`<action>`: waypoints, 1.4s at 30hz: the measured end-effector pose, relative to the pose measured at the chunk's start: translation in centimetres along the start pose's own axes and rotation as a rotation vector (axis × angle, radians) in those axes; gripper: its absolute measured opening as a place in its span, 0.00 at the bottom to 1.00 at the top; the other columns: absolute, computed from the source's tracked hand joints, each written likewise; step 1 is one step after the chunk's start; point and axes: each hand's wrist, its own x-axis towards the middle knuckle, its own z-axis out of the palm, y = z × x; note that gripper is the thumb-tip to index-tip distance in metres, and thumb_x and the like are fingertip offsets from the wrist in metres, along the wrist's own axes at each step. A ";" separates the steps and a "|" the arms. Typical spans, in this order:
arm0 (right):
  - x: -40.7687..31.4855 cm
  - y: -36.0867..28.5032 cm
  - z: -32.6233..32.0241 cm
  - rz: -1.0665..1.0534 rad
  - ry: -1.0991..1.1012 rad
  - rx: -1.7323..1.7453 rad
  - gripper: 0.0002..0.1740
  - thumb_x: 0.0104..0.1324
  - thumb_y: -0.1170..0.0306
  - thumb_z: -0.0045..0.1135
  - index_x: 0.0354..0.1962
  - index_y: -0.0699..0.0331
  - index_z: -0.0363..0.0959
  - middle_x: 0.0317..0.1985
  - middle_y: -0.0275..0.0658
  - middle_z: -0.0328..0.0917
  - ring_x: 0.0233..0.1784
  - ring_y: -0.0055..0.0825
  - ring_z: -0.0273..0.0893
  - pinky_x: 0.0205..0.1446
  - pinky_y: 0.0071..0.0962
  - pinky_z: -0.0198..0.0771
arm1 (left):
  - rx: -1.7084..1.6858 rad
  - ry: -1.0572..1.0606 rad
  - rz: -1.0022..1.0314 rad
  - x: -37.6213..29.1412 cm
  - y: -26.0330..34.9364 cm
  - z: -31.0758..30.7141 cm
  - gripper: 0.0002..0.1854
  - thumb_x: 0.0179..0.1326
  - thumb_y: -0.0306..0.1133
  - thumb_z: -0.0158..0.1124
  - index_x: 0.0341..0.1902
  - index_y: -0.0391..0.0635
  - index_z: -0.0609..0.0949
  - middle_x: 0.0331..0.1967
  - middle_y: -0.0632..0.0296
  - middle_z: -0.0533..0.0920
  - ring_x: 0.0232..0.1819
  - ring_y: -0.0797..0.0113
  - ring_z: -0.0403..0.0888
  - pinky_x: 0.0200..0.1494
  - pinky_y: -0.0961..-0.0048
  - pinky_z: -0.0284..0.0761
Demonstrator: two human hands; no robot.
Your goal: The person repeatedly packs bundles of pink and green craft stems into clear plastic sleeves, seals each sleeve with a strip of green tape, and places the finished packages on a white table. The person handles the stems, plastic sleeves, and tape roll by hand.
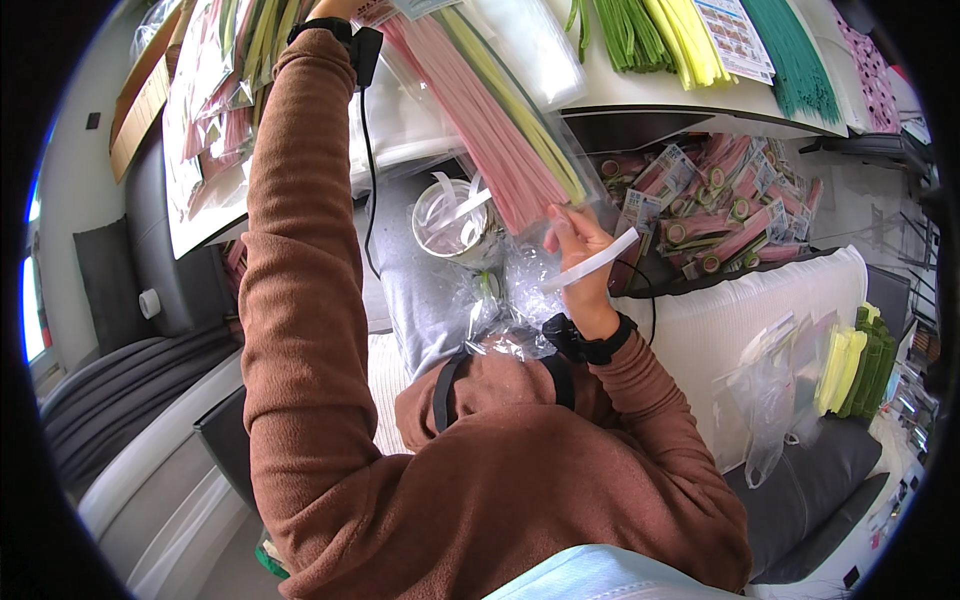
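A long clear plastic bag of chenille stems [499,135], mostly pink with yellow and green ones, slants down towards me from the table. My right hand [585,259] pinches its lower end between thumb and fingers. Across the back of that hand lies a white strip [592,260]. The top edge of the view cuts off most of my left hand [334,9], which is near the bag's upper end; its fingers are hidden. On my lap, a round tub [455,225] contains white strips. Crumpled clear plastic [525,289] is bunched beside it.
Green chenille stems [630,37], yellow stems [694,45] and teal stems [802,67] lie on the white table [630,96]. More filled bags [217,97] are piled at left. Packed kits with tape rolls [735,202] fill a container at right. A black cable [370,172] hangs from my left wrist.
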 end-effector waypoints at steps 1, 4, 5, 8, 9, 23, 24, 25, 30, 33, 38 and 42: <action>0.1 -0.1 0.0 0.028 -0.012 -0.029 0.11 0.65 0.70 0.55 0.35 0.72 0.77 0.19 0.28 0.66 0.21 0.13 0.61 0.26 0.14 0.55 | 0.018 -0.008 0.024 -0.3 0.0 -2.0 0.08 0.56 0.31 0.60 0.39 0.48 0.83 0.29 0.65 0.84 0.45 0.70 0.78 0.44 0.66 0.75; 0.6 -0.5 0.5 0.149 -0.061 -0.036 0.11 0.66 0.70 0.53 0.36 0.71 0.76 0.18 0.27 0.66 0.19 0.11 0.59 0.23 0.13 0.53 | -0.801 0.225 -0.450 -3.3 0.6 -10.7 0.12 0.57 0.35 0.60 0.44 0.49 0.81 0.37 0.59 0.81 0.48 0.62 0.77 0.46 0.63 0.74; 0.9 -0.5 0.8 0.213 -0.084 -0.035 0.11 0.66 0.70 0.52 0.36 0.71 0.76 0.17 0.27 0.66 0.18 0.11 0.59 0.22 0.13 0.52 | -1.003 0.312 -0.517 -4.9 1.4 -14.0 0.13 0.57 0.36 0.60 0.45 0.49 0.81 0.40 0.58 0.81 0.49 0.59 0.76 0.47 0.61 0.73; 1.0 -0.1 1.3 0.094 -0.189 0.063 0.11 0.67 0.69 0.50 0.40 0.70 0.73 0.23 0.32 0.73 0.24 0.16 0.71 0.27 0.14 0.64 | -1.132 0.410 -0.386 -10.0 5.7 -21.8 0.17 0.58 0.40 0.61 0.50 0.50 0.79 0.48 0.52 0.78 0.51 0.50 0.74 0.50 0.58 0.72; 0.6 0.3 1.4 0.006 -0.195 0.099 0.11 0.68 0.69 0.50 0.41 0.70 0.72 0.26 0.34 0.75 0.27 0.18 0.75 0.29 0.15 0.68 | -1.085 0.477 -0.266 -11.6 7.5 -23.3 0.19 0.60 0.43 0.59 0.53 0.50 0.78 0.53 0.50 0.75 0.55 0.49 0.72 0.55 0.58 0.69; -2.9 12.9 2.2 0.519 -0.735 -0.916 0.12 0.58 0.72 0.51 0.22 0.75 0.73 0.12 0.41 0.73 0.10 0.28 0.71 0.16 0.28 0.66 | -1.189 0.294 -0.378 -14.4 14.4 -22.0 0.32 0.62 0.54 0.51 0.66 0.49 0.66 0.68 0.48 0.58 0.70 0.48 0.51 0.68 0.55 0.50; -2.8 13.4 2.6 0.511 -0.709 -0.914 0.12 0.57 0.72 0.53 0.21 0.75 0.73 0.12 0.41 0.73 0.10 0.28 0.71 0.16 0.28 0.66 | -1.119 0.368 -0.403 -14.3 14.7 -21.7 0.30 0.62 0.52 0.52 0.64 0.48 0.68 0.65 0.48 0.63 0.67 0.50 0.57 0.66 0.56 0.55; -2.8 13.7 2.8 0.509 -0.692 -0.912 0.12 0.56 0.71 0.55 0.21 0.74 0.73 0.13 0.42 0.73 0.10 0.28 0.70 0.16 0.28 0.66 | -1.047 0.441 -0.428 -14.1 14.9 -21.4 0.29 0.62 0.51 0.54 0.62 0.48 0.70 0.62 0.49 0.67 0.65 0.51 0.62 0.63 0.57 0.60; -4.1 11.4 1.4 0.093 -0.714 -1.024 0.14 0.50 0.64 0.60 0.25 0.69 0.76 0.27 0.55 0.77 0.33 0.52 0.76 0.36 0.43 0.69 | -1.033 0.312 -0.408 -13.8 14.8 -20.4 0.32 0.62 0.62 0.47 0.69 0.70 0.61 0.73 0.63 0.52 0.75 0.59 0.41 0.70 0.51 0.40; -4.6 7.7 -0.7 -0.400 -0.781 -0.981 0.11 0.57 0.68 0.58 0.27 0.70 0.76 0.25 0.51 0.74 0.28 0.46 0.76 0.30 0.40 0.69 | -1.001 0.256 -0.443 -13.8 14.7 -20.5 0.31 0.62 0.60 0.48 0.68 0.68 0.63 0.71 0.61 0.55 0.73 0.59 0.47 0.69 0.49 0.44; -3.7 0.3 -5.2 0.398 -0.636 -0.309 0.13 0.64 0.74 0.54 0.44 0.74 0.73 0.40 0.41 0.78 0.42 0.28 0.79 0.38 0.21 0.78 | -1.038 0.253 -0.425 -14.1 14.5 -21.3 0.30 0.63 0.59 0.48 0.68 0.68 0.63 0.71 0.61 0.56 0.73 0.59 0.47 0.66 0.39 0.47; -1.9 -2.4 -5.9 0.416 -0.445 0.126 0.14 0.67 0.74 0.49 0.49 0.71 0.72 0.45 0.44 0.77 0.47 0.30 0.79 0.41 0.18 0.78 | -1.047 0.300 -0.416 -14.4 14.4 -21.5 0.30 0.62 0.59 0.49 0.67 0.68 0.64 0.71 0.62 0.57 0.73 0.59 0.48 0.66 0.39 0.47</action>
